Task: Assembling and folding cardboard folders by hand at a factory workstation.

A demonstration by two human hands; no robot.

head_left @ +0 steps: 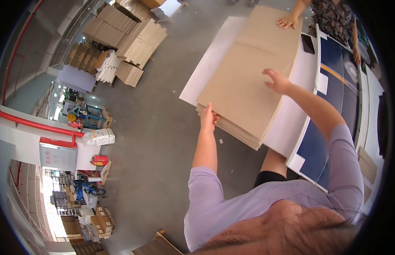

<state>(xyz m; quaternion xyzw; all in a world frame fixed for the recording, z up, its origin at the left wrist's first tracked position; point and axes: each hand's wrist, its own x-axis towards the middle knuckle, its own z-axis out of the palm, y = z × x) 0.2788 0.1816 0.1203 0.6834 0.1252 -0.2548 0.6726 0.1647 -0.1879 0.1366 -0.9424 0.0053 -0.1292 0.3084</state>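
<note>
A stack of brown cardboard sheets (248,80) lies across a white board on the table, its near edge showing several layers. My left hand (209,118) is closed on the stack's near left corner, one finger laid along the top and the others curled at the edge. Over the right part of the top sheet is my right hand (277,81), holding nothing, its fingers bent and apart. A co-worker's hand (289,21) lies flat on the far end of the cardboard.
The white board (286,131) sticks out beneath the stack. To the right are a dark phone (308,43) and a blue panel (310,148). Cardboard piles (140,42) stand at the far left, and a red fire extinguisher (99,160) is by the left wall.
</note>
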